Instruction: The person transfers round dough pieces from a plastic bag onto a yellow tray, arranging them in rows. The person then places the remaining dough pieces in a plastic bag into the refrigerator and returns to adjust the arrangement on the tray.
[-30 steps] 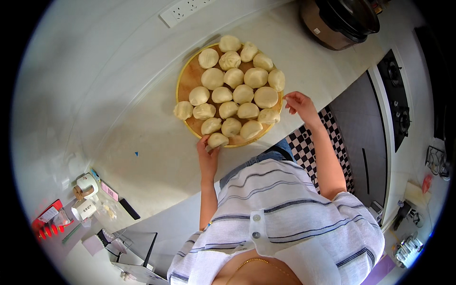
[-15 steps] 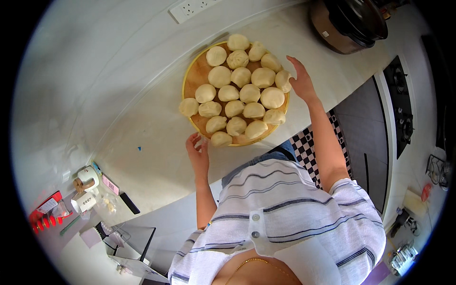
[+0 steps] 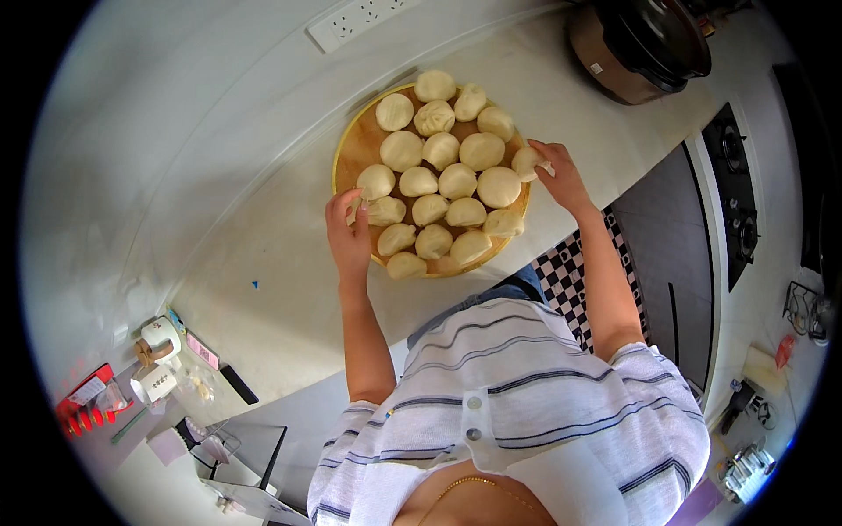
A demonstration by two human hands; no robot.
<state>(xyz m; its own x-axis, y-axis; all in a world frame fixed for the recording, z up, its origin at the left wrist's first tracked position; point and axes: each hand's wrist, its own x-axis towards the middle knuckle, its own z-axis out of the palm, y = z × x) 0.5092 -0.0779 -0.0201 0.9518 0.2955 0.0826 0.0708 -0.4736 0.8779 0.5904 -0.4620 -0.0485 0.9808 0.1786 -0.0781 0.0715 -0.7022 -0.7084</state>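
Several pale, round buns [image 3: 430,209] lie spread over a round wooden board [image 3: 353,152] with a yellow rim. One bun [image 3: 434,117] near the far side shows pleats on top. At the board's left edge, my left hand [image 3: 349,235] has its thumb and fingers closed around a bun, which it mostly covers. On the opposite edge, the thumb and fingers of my right hand [image 3: 564,182] pinch the outer side of another bun [image 3: 524,164]. Both of these buns rest at the rim.
The board lies on a pale countertop [image 3: 263,237] against a wall with a socket strip [image 3: 360,22]. A brown electric cooker [image 3: 627,57] stands far right, with a gas hob [image 3: 735,193] beyond. A white mug [image 3: 161,337] and a black-handled knife [image 3: 237,383] lie left.
My left hand has moved up from the board's near-left rim to the bun on its left edge. My right hand has come down and closed on the right-edge bun.
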